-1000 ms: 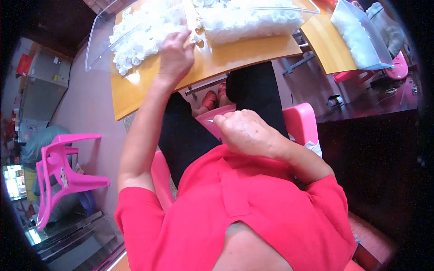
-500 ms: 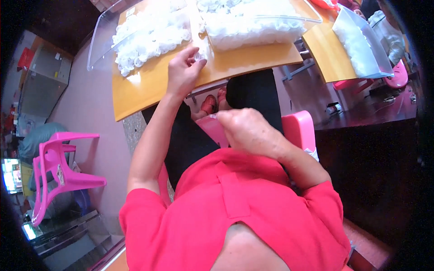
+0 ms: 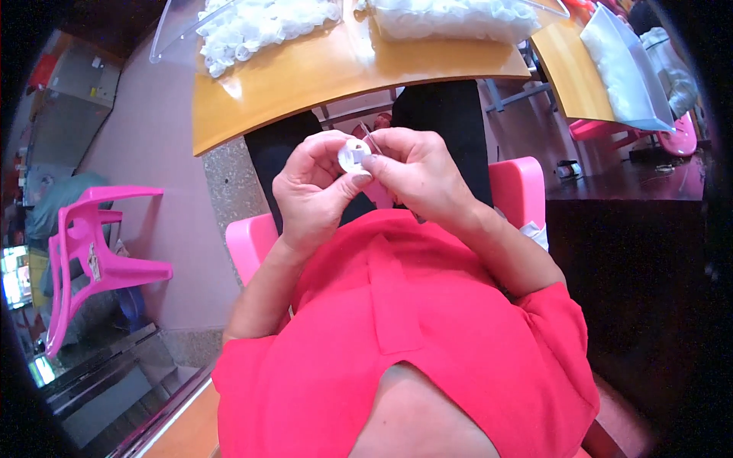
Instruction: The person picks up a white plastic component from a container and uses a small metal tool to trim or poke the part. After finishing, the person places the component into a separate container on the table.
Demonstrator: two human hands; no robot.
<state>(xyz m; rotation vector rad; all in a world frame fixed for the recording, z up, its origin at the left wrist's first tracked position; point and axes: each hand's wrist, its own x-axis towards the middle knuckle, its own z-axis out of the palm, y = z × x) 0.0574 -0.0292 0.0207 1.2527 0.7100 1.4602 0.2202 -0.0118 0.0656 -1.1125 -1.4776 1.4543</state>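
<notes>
Both hands up in front of the chest, over the lap, below the tabletop edge. Left hand fingers curled and pinching a small white round plastic part between thumb and forefinger. Right hand meets it from the other side, thumb tip touching the part, fingers pressed together around a thin wire-like piece that sticks up just above the part; what it is, too small to tell. Part sits between the two hands, well apart from the tabletop. On the tabletop: a pile of white plastic pieces in a clear tray at left, a clear bag of the same white pieces at right. Another clear bin of white pieces on a second table, far right. Person in a red shirt sits on a pink chair; a spare pink chair lies tipped at left.
</notes>
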